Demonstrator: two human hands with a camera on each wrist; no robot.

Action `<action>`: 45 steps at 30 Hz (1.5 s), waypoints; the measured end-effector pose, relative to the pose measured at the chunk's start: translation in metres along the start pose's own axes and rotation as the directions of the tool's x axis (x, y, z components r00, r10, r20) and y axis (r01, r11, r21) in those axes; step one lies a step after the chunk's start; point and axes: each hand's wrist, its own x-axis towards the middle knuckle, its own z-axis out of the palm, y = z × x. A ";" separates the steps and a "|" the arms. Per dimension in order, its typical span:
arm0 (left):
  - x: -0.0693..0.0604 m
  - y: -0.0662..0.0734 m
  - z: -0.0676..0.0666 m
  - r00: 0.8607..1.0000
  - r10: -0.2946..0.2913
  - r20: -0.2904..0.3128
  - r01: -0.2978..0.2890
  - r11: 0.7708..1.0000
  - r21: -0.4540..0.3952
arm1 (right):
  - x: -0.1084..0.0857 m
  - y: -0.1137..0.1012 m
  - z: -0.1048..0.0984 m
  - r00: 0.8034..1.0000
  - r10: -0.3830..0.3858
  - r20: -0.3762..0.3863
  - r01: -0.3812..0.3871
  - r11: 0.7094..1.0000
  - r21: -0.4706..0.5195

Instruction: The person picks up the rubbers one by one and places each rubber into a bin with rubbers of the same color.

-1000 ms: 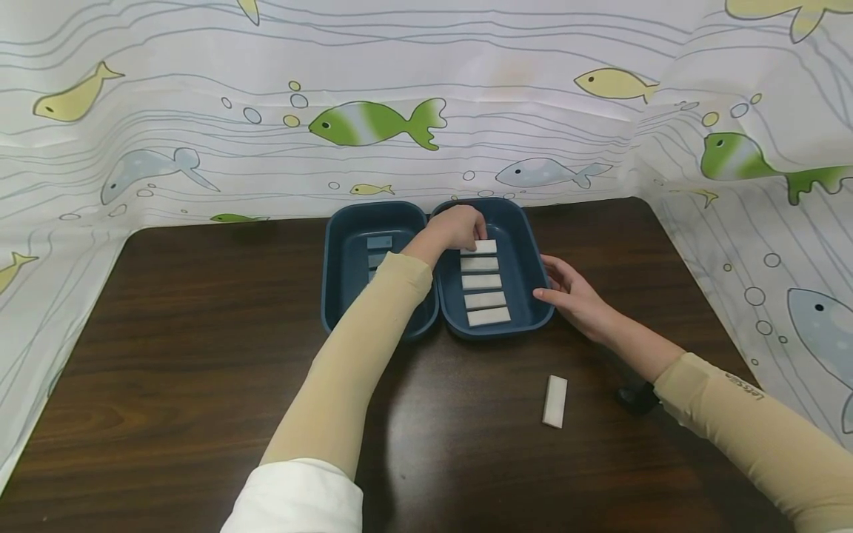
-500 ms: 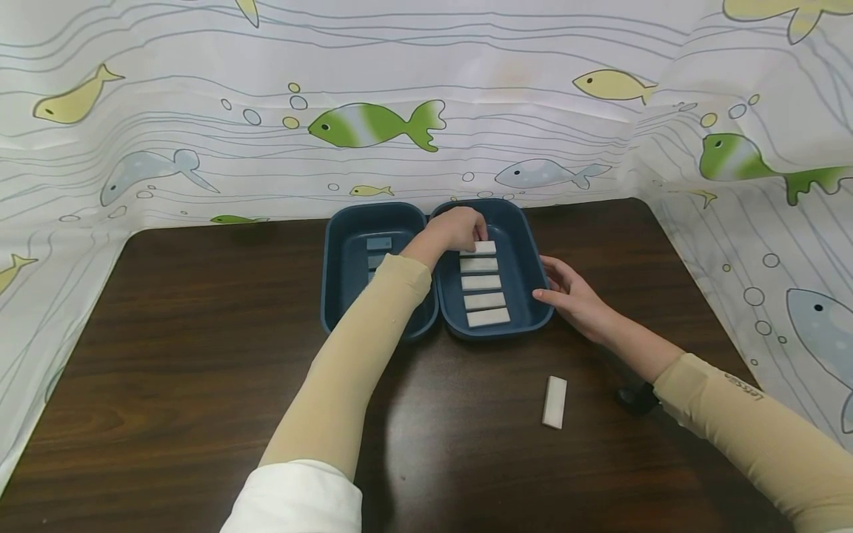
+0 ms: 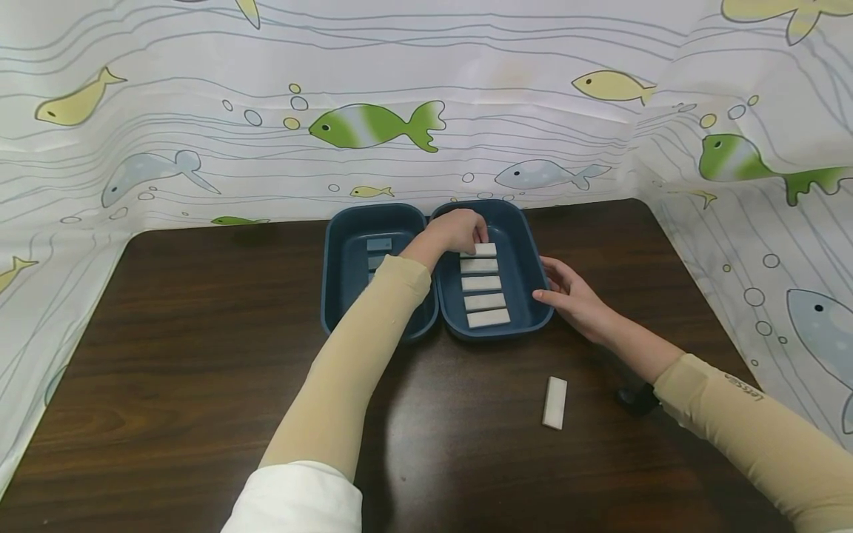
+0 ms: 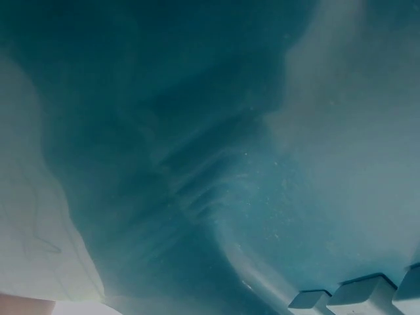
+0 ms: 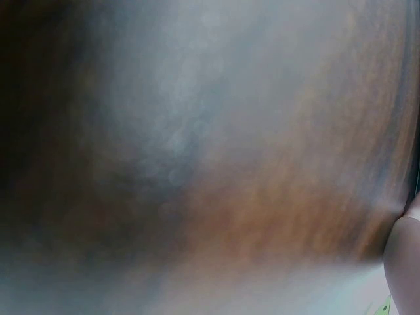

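In the head view, several white rectangular blocks (image 3: 481, 283) lie in a column inside the right blue tray (image 3: 528, 326). My left hand (image 3: 460, 229) reaches into this tray from the left, its curled fingers and thumb pinching the farthest white block (image 3: 483, 250). At the tray's right side, my right hand (image 3: 578, 302) grips the rim, thumb on top and fingers along the outer wall. One loose white block (image 3: 554, 403) lies on the table in front of that hand. Blue tray plastic (image 4: 197, 131) fills the left wrist view, and part of a finger (image 5: 403, 262) edges into the right wrist view.
A second blue tray (image 3: 326, 296) stands against the first on the left. Blue-grey blocks (image 3: 379, 243) lie in it, partly hidden by my left arm. A fish-patterned sheet (image 3: 466, 81) rises behind the dark wooden table (image 3: 200, 355). Some black object (image 3: 638, 400) sits under my right wrist.
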 end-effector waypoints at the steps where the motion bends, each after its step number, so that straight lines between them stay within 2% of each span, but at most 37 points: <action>1: 0.000 0.000 0.000 1.000 0.000 -0.001 0.000 1.000 0.002 | -0.001 -0.001 0.000 1.000 0.000 0.001 0.000 1.000 0.001; 14: -0.001 0.000 0.000 1.000 -0.007 -0.019 0.007 1.000 0.000 | -0.002 0.000 0.001 1.000 -0.001 -0.002 0.001 1.000 -0.008; 20: -0.002 -0.002 0.000 0.998 0.005 -0.055 -0.007 0.999 -0.046 | -0.002 -0.001 0.002 1.000 0.001 -0.003 -0.001 1.000 -0.008; 31: -0.009 -0.003 -0.007 0.992 0.074 -0.099 -0.089 0.984 -0.156 | -0.001 -0.001 0.002 1.000 0.006 -0.001 -0.006 1.000 -0.016; 38: -0.015 0.002 -0.011 0.987 0.127 -0.099 -0.143 0.973 -0.179 | -0.001 -0.001 0.001 1.000 0.002 0.001 -0.002 1.000 -0.012; 45: -0.023 0.012 -0.015 0.974 0.211 -0.083 -0.222 0.958 -0.181 | 0.000 -0.001 0.001 1.000 0.005 -0.003 -0.005 1.000 -0.012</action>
